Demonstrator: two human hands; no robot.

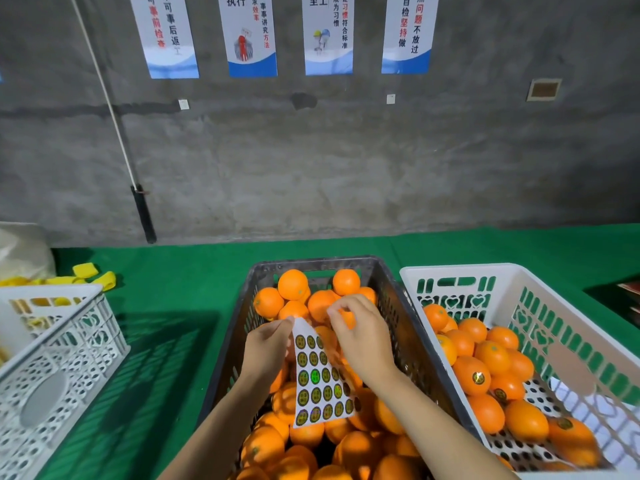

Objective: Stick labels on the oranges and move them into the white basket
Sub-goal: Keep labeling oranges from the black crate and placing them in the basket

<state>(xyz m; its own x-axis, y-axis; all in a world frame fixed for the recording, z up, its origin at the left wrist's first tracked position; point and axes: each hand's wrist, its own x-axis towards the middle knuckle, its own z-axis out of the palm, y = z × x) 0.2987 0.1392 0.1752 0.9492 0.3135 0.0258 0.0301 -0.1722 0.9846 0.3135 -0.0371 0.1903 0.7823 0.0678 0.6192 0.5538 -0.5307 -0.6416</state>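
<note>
Green table (180, 271); label sheet (320, 375) hangs lengthwise.

1. On the wall ahead of you, the leftmost poster (164, 36) reads 事前检查 in red and 后返 in black (top cut off).
2. The second poster (250, 34) shows 执行, 事事讲究方法.
3. The third poster (328, 32) shows 至上, 成为习惯, 符合标准.
4. The fourth poster (408, 32) shows 自检坚持做, 问题不放过.
5. Print on the sticker sheet (320, 375) is too small to read.

Left hand (268, 344) pinching; right hand (360, 336) fingers curled.
</note>
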